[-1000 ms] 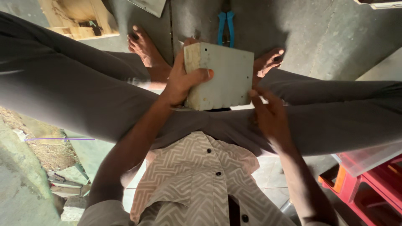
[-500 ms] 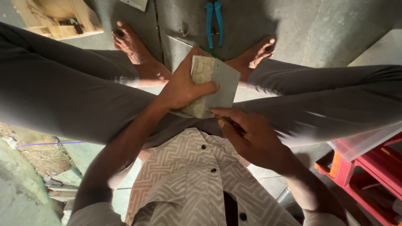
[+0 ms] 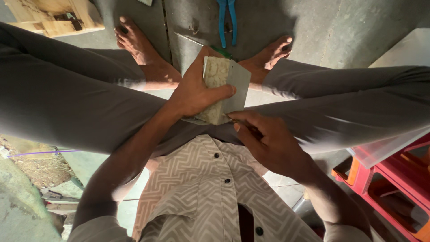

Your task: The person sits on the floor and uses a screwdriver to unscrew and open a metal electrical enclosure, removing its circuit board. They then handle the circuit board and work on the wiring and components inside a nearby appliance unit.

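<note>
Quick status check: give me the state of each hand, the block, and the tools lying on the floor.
Left hand: closed around the block, thumb across its face.
Right hand: fingertips at the block's lower edge; whether it pinches something, cannot tell.
Stone block: held up over the lap, tilted.
Blue pliers: lying on the floor, untouched.
Wooden frame: resting on the floor, top left.

No packages, labels, signs or screens show anywhere in the view.
</note>
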